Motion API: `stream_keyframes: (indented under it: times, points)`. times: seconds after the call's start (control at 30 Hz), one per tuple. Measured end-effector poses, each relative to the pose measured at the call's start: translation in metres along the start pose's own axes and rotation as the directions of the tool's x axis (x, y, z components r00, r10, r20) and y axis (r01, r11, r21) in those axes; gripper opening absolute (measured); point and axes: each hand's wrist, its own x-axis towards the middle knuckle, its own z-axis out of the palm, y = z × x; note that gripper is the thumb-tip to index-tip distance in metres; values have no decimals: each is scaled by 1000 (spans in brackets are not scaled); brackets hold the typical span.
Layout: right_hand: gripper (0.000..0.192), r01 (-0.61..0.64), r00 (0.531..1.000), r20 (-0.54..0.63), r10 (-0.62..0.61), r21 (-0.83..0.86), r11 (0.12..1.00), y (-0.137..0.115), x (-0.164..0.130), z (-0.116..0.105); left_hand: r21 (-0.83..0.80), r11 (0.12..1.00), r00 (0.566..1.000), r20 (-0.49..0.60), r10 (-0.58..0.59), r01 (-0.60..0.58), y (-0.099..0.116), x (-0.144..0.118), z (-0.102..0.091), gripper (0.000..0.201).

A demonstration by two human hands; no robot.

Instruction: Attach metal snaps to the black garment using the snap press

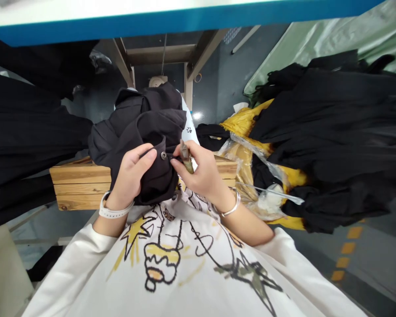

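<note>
A black garment (141, 123) lies bunched over my lap. My left hand (133, 169) is closed on its edge, thumb on top, just left of a round metal snap button (163, 155). My right hand (199, 169) is closed too: thumb and forefinger pinch the cloth edge right of the button. Tucked in that same hand is a small pair of thread snips (186, 157), blades pointing away from me, with an olive-brown handle. Whether the blades are together cannot be made out. The fingers under the cloth are hidden.
A blue-edged table (198, 20) crosses the top, with a brown frame (161, 55) under it. Wooden slats (81, 185) run beneath the garment. Black clothes are heaped at left (29, 132) and at right (333, 127), the right heap over yellow cloth (244, 119) and clear plastic.
</note>
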Motion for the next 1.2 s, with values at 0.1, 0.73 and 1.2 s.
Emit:
stream_keyframes:
  times: [0.1, 0.73, 1.2]
  points:
    - [5, 43, 999, 38, -40, -96, 994, -4, -5, -3, 126, 984, 991, -32, 128, -123, 2, -6, 1, 21]
    - [16, 74, 993, 99, -62, -127, 989, -12, -14, -3, 162, 983, 990, 120, 72, -91, 4, -13, 8, 23]
    - [17, 178, 978, 146, -149, -209, 962, -1, -16, -3, 63, 998, 996, 90, 9, -15, -3, -13, 8, 21]
